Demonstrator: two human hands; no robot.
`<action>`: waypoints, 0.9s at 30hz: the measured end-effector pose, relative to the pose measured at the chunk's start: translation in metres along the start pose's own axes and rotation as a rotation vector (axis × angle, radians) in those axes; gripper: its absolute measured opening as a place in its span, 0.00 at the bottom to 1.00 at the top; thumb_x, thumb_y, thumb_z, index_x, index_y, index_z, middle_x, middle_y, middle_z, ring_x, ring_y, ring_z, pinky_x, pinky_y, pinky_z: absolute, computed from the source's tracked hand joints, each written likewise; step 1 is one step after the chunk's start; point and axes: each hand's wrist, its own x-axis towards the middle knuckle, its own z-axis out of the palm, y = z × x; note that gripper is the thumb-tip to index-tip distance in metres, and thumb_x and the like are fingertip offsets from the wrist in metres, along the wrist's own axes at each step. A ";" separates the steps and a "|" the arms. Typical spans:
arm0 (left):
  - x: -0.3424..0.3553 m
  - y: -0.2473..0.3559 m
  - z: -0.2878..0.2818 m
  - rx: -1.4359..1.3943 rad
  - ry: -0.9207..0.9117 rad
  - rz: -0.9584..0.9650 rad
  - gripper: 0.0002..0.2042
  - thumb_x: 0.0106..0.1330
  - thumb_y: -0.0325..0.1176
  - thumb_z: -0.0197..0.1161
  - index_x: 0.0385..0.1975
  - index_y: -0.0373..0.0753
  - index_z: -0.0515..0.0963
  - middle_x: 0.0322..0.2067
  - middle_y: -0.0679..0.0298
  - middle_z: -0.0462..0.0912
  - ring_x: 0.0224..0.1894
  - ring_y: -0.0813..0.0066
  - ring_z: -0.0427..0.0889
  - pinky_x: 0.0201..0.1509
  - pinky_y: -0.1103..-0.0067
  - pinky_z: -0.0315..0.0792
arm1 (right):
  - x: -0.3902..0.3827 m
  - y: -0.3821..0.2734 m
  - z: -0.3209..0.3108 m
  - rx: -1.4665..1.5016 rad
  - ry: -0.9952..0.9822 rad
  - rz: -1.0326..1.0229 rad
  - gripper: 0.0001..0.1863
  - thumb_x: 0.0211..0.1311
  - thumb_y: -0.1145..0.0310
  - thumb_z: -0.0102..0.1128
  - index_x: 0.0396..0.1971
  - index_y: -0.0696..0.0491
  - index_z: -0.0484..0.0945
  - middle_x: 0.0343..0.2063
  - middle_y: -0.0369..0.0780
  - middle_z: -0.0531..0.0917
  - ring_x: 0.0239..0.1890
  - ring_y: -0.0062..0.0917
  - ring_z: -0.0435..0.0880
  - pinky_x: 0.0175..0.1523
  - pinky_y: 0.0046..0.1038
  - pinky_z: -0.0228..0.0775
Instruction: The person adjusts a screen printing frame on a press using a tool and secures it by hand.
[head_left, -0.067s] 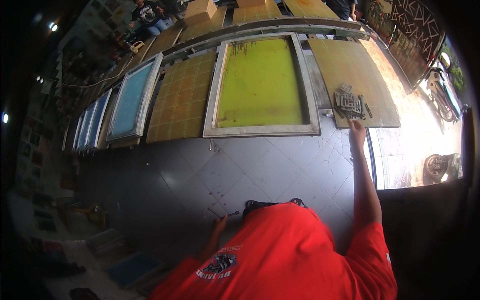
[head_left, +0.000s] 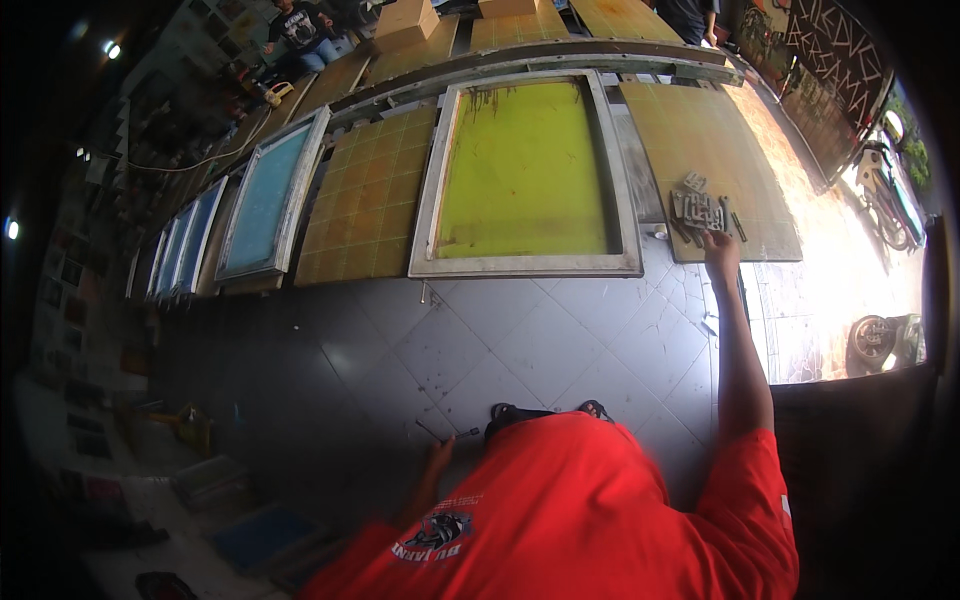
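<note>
Low beside my red shirt, my left hand (head_left: 440, 457) is closed around a dark socket wrench (head_left: 465, 433). The tool's thin bar sticks out to the far left and its thicker end points right. My right arm stretches forward to the near edge of a tan board (head_left: 700, 130) at the right. There my right hand (head_left: 719, 255) has its fingertips drawn together at a pile of grey metal parts and tools (head_left: 698, 208). What they grip, if anything, is too small to make out. A short dark rod (head_left: 739, 227) lies just right of the pile.
A framed screen with yellow-green mesh (head_left: 525, 170) rests on the long bench, left of the board. Blue-meshed frames (head_left: 265, 195) stand farther left. Grey floor tiles (head_left: 540, 330) lie before me. Two people (head_left: 302, 33) are across the bench; a motorcycle (head_left: 885, 190) stands outside.
My right hand has moved slightly forward, closer to the metal parts. The whole view has shifted a little. My left hand still holds the socket wrench low.
</note>
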 end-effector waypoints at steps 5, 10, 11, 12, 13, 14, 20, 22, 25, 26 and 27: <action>-0.044 0.034 -0.013 0.022 -0.095 -0.251 0.24 0.64 0.48 0.54 0.45 0.30 0.75 0.39 0.49 0.80 0.45 0.59 0.78 0.46 0.70 0.70 | 0.063 0.003 0.004 -0.287 -0.091 0.003 0.15 0.56 0.58 0.58 0.33 0.55 0.81 0.31 0.52 0.81 0.38 0.44 0.81 0.41 0.39 0.71; -0.069 -0.014 -0.009 0.080 -0.084 -0.097 0.23 0.64 0.48 0.54 0.38 0.28 0.76 0.30 0.52 0.79 0.35 0.63 0.75 0.39 0.68 0.69 | 0.083 0.025 0.003 -0.352 -0.003 -0.048 0.15 0.57 0.58 0.55 0.40 0.49 0.76 0.34 0.51 0.81 0.39 0.45 0.80 0.42 0.42 0.71; -0.074 -0.018 -0.009 0.078 -0.095 -0.134 0.23 0.64 0.48 0.54 0.37 0.28 0.76 0.29 0.52 0.78 0.34 0.63 0.75 0.38 0.68 0.69 | 0.083 0.030 0.002 -0.380 -0.027 -0.048 0.15 0.57 0.58 0.54 0.42 0.48 0.75 0.34 0.51 0.81 0.39 0.45 0.80 0.42 0.43 0.71; -0.078 -0.021 -0.008 0.084 -0.101 -0.160 0.23 0.65 0.48 0.54 0.37 0.27 0.76 0.28 0.53 0.78 0.33 0.64 0.74 0.37 0.68 0.68 | 0.086 0.033 0.010 -0.420 -0.037 0.001 0.15 0.57 0.58 0.54 0.41 0.48 0.75 0.35 0.50 0.81 0.39 0.45 0.80 0.42 0.43 0.71; -0.080 -0.022 -0.005 0.081 -0.112 -0.180 0.23 0.65 0.48 0.54 0.36 0.27 0.76 0.27 0.53 0.78 0.32 0.64 0.73 0.37 0.68 0.68 | 0.086 0.032 0.017 -0.474 -0.043 0.057 0.14 0.57 0.58 0.53 0.41 0.48 0.74 0.35 0.48 0.81 0.39 0.45 0.80 0.42 0.43 0.71; -0.080 -0.024 -0.005 0.083 -0.124 -0.204 0.23 0.65 0.48 0.54 0.35 0.27 0.76 0.26 0.53 0.77 0.30 0.64 0.73 0.36 0.68 0.68 | 0.086 0.036 0.022 -0.466 -0.011 -0.009 0.13 0.57 0.59 0.53 0.41 0.47 0.74 0.35 0.47 0.82 0.39 0.45 0.80 0.42 0.43 0.71; -0.058 0.001 -0.018 0.073 -0.120 -0.243 0.24 0.65 0.48 0.53 0.30 0.25 0.75 0.20 0.55 0.74 0.24 0.67 0.68 0.30 0.67 0.66 | 0.082 0.017 0.001 -0.402 -0.028 0.036 0.13 0.58 0.58 0.54 0.38 0.49 0.80 0.36 0.48 0.82 0.41 0.43 0.80 0.44 0.39 0.71; -0.045 0.026 -0.020 0.038 -0.032 -0.155 0.23 0.66 0.47 0.53 0.27 0.26 0.74 0.17 0.58 0.72 0.21 0.69 0.67 0.26 0.69 0.64 | 0.064 0.008 -0.008 -0.145 0.128 0.069 0.13 0.59 0.60 0.54 0.38 0.52 0.80 0.35 0.48 0.82 0.40 0.42 0.81 0.44 0.37 0.71; -0.026 0.117 -0.013 -0.162 -0.023 -0.064 0.20 0.67 0.45 0.53 0.22 0.31 0.71 0.13 0.67 0.66 0.16 0.77 0.63 0.19 0.76 0.60 | -0.015 -0.016 0.000 0.163 0.172 -0.043 0.14 0.61 0.62 0.55 0.39 0.56 0.79 0.33 0.46 0.83 0.35 0.36 0.83 0.41 0.31 0.72; -0.027 0.160 -0.017 -0.312 -0.104 -0.109 0.19 0.67 0.44 0.54 0.21 0.34 0.70 0.12 0.69 0.63 0.14 0.80 0.61 0.17 0.79 0.57 | -0.059 -0.035 0.003 0.166 -0.001 -0.067 0.13 0.61 0.64 0.56 0.39 0.57 0.78 0.33 0.45 0.83 0.34 0.33 0.82 0.41 0.29 0.72; -0.026 0.205 -0.019 -0.458 -0.191 -0.151 0.18 0.67 0.43 0.54 0.20 0.37 0.69 0.12 0.72 0.61 0.13 0.83 0.60 0.15 0.81 0.55 | -0.103 -0.043 0.009 0.232 -0.185 -0.106 0.15 0.62 0.62 0.54 0.40 0.58 0.78 0.34 0.46 0.83 0.35 0.33 0.82 0.42 0.30 0.72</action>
